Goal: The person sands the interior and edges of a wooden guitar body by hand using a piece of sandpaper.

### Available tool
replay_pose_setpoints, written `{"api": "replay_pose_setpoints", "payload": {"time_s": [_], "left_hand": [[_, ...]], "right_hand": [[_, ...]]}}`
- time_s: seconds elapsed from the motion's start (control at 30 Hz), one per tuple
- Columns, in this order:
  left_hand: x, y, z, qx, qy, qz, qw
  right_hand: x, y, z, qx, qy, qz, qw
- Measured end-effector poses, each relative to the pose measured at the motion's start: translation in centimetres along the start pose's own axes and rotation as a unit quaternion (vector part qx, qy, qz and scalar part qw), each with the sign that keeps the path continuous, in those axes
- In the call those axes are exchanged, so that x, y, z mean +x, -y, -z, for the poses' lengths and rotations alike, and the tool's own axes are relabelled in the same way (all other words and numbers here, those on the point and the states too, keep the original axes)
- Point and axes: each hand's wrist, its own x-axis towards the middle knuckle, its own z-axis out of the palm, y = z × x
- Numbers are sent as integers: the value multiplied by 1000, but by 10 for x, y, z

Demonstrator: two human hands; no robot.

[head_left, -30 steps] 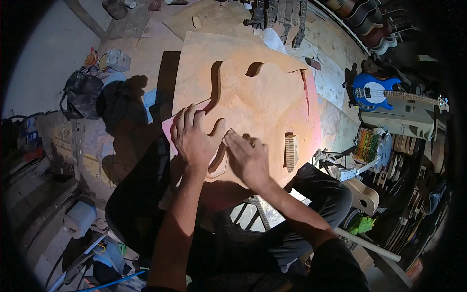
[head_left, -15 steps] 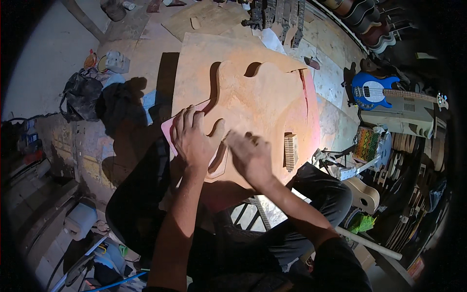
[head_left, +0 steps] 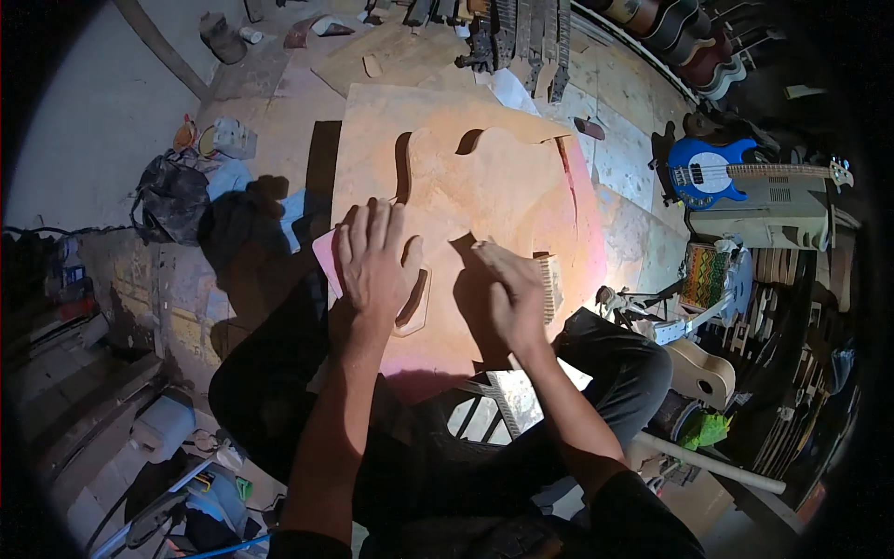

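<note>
I see my left hand [head_left: 374, 265] lying flat w/ fingers spread on the wood guitar-shaped board [head_left: 484, 214], near its bottom left edge, grip loose, holding nothing. My right hand [head_left: 510, 293] presses on the board's bottom right part, just beside a small comb-like wood piece [head_left: 549, 284]. Can't tell if that grip holds smth. A blue guitar [head_left: 703, 172] stands far right.

- You sit over a dusty concrete floor [head_left: 643, 177] strewn with wood offcuts.
- To your right, a blue electric bass [head_left: 700, 174] lies on it.
- At upper left, a black bag [head_left: 170, 198].
</note>
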Motion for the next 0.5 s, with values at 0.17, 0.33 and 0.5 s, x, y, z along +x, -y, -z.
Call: {"api": "replay_pose_setpoints", "payload": {"time_s": [0.17, 0.33, 0.5], "left_hand": [[-25, -17, 6, -22, 77, -113, 990], [-29, -34, 31, -17, 111, -120, 986], [-26, -43, 31, 46, 87, -71, 993]], "right_hand": [[-38, -4, 72, 22, -42, -68, 997], [-72, -27, 85, 117, -111, -169, 972], [-78, -37, 69, 206, -132, -222, 944]]}}
